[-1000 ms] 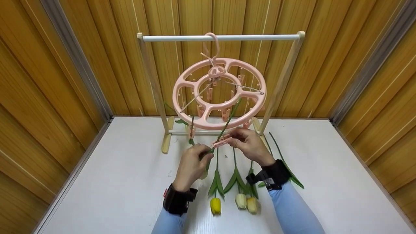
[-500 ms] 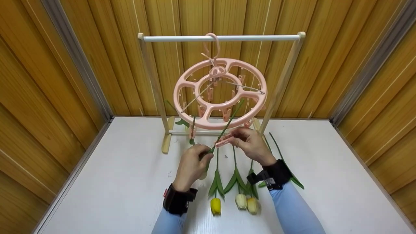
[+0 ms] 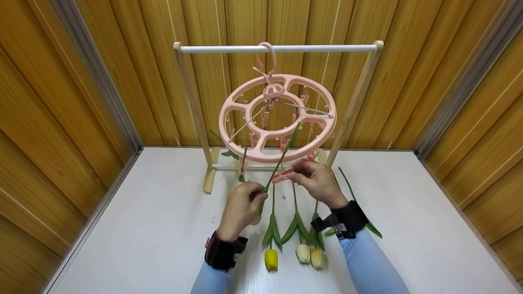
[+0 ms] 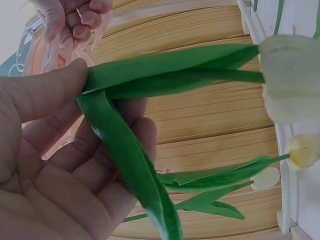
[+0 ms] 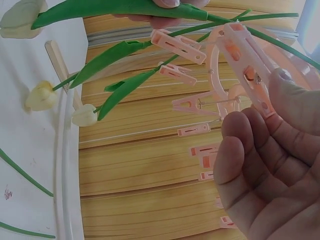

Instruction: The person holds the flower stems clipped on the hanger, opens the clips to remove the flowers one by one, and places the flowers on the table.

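My left hand [image 3: 241, 208] pinches a white tulip [image 4: 290, 77] at the base of its green leaves. The flower hangs downward, and its bare stem [image 3: 282, 157] slants up in front of the pink round clip hanger [image 3: 229, 107]. My right hand [image 3: 316, 183] holds a pink clothespin [image 5: 247, 67] of that hanger between thumb and fingers. The clothespin's tip lies right by the stem; whether the stem is between its jaws I cannot tell. In the right wrist view, two more tulips, one pale yellow [image 5: 41, 96] and one white [image 5: 84, 115], hang from other clothespins [image 5: 178, 75].
A rack with a white top bar [image 3: 327, 47] and wooden legs carries the hanger. On the white table [image 3: 155, 245] lie a yellow tulip [image 3: 271, 259], two pale tulips [image 3: 302, 253] and, at the right, further green stems [image 3: 347, 179]. Wood-patterned walls [image 3: 408, 81] enclose the table.
The held stem's upper end swung slightly right, then back left. The clothespin in my right hand has shifted a little to the right. Both hands stay nearly in place.
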Motion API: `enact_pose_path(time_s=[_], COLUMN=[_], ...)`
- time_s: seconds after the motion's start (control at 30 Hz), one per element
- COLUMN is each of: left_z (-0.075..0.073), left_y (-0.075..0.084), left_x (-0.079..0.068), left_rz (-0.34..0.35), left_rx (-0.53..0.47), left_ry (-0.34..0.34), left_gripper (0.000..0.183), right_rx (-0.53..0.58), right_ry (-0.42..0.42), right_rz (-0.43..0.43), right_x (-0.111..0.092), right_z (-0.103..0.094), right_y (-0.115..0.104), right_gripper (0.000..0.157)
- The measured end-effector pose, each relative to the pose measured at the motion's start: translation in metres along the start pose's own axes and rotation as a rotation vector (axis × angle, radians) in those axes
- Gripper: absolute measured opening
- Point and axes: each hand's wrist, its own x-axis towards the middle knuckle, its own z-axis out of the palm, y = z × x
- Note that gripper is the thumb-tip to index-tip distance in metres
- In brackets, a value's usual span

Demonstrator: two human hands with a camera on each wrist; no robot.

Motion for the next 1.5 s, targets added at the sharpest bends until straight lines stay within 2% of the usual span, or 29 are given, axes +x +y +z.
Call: enact_pose_path(time_s=[0.1, 0.37, 0.63, 1.07, 1.3, 1.5], left_z=[0.0006, 0.0004, 0.0009, -0.0036, -0.005, -0.0066], left_y=[-0.0006, 0.0, -0.0032, 0.0013, 0.0011, 0.0022], left_x=[0.0004, 0.0005, -0.0014, -0.001, -0.0005, -0.0004], left_rz=[0.005, -0.006, 0.017, -0.038, -0.036, -0.016], left_rx=[0.002, 0.004, 0.003, -0.003, -0.013, 0.009], left_ry=[0.001, -0.012, -0.002, -0.002, 0.007, 0.015], left_gripper=[0.007, 0.005, 0.005, 0.005, 0.006, 0.007], right_rx=[-0.029, 0.029, 0.097, 0.135, 0.146, 0.181], right_ry=[0.024, 0.021, 0.001, 0.013, 0.006, -0.011], right_rz=[-0.007, 0.002, 0.048, 0.013, 0.024, -0.004], right_x=[-0.0007, -0.0006, -0.0018, -0.0018, 0.0004, 0.0034], right_z=[0.0003, 0.0007, 0.0013, 0.0021, 0.0026, 0.0031], right_y=[0.0004, 0.0013, 0.0022, 0.006, 0.0071, 0.0061], right_gripper=[0.013, 0.014, 0.018, 0.024, 0.03, 0.031])
